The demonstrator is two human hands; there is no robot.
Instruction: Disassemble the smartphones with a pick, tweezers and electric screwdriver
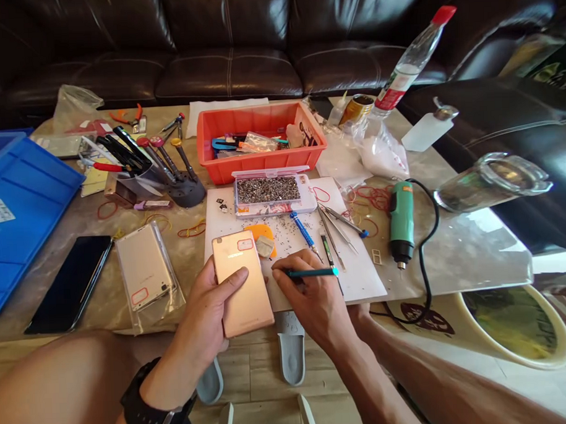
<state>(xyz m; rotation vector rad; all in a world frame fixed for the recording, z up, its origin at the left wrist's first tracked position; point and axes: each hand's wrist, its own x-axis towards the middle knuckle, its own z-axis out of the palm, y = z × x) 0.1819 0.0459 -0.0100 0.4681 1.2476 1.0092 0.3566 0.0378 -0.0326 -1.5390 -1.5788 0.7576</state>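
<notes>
My left hand (211, 295) is wrapped around a rose-gold smartphone (243, 287), its back facing up and my thumb lying across it. Just right of the phone, my right hand (313, 291) is closed on a slim teal pen-like tool (313, 273); its tip is hidden by my fingers. Beyond the phone, an orange plastic piece (260, 234) lies on a white sheet (369, 283) with a small greyish block (265, 246) on it. A blue screwdriver (305, 233) and several tweezers (342, 228) rest farther right, among scattered tiny screws.
A clear box of screws (268, 191) stands before a red-orange bin (263, 169). Left are a bagged phone (145, 266), a black phone (69, 284), a tool holder (187, 190) and a blue crate (27, 215). Right are a green corded tool (401, 220) and a glass mug (490, 180).
</notes>
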